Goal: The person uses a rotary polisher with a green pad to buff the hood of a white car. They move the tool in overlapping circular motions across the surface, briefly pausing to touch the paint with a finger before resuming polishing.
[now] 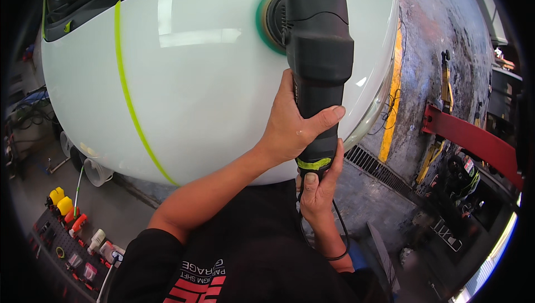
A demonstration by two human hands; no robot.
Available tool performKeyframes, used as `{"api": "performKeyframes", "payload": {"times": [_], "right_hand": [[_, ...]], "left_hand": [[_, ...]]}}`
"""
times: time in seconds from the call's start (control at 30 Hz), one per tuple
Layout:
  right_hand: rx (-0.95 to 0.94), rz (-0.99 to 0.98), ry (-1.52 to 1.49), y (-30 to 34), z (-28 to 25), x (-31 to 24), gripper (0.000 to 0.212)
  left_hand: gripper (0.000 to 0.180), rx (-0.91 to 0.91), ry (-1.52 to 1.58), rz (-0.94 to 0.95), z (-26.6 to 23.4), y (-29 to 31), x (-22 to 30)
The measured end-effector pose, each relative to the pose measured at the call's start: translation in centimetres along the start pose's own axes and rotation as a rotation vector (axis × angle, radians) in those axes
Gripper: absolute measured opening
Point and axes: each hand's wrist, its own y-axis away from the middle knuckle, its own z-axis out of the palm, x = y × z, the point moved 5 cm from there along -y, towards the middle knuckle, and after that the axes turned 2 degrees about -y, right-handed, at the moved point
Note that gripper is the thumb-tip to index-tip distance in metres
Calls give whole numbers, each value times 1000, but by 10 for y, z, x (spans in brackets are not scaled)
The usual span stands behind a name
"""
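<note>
A black power polisher (320,46) lies lengthwise over the glossy white car hood (206,97). Its round green pad (262,21) rests against the paint, partly hidden by the machine's head. My left hand (290,124) wraps the middle of the polisher's body, thumb across the top. Closer to me, my right hand (320,191) grips the rear end, beside a band of yellow-green tape (313,164). From there a black cord (344,230) loops down by my right forearm. A strip of bright green masking tape (131,105) runs down the hood, left of my hands.
At the lower left stands a dark perforated cart (53,247) with spray bottles and small items. A white bucket-like container (97,172) sits below the hood's left edge. On the right are a red metal arm (473,136), a floor grate (379,172) and a yellow floor stripe (392,108).
</note>
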Motion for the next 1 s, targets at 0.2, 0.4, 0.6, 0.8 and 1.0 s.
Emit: {"api": "performKeyframes", "payload": {"times": [0.2, 0.4, 0.6, 0.8, 1.0], "right_hand": [[-40, -57, 83, 2, 5, 4, 88], [-84, -33, 79, 4, 18, 0, 86], [-100, -63, 119, 4, 22, -3, 85], [-145, 8, 106, 6, 39, -10, 86], [-187, -35, 154, 2, 45, -13, 85]], "left_hand": [[74, 17, 23, -17, -9, 5, 5], [73, 32, 52, -4, -23, 12, 8], [73, 37, 66, 12, -29, 14, 12], [73, 72, 118, -4, -49, 23, 14], [70, 102, 108, 23, -63, 27, 14]]}}
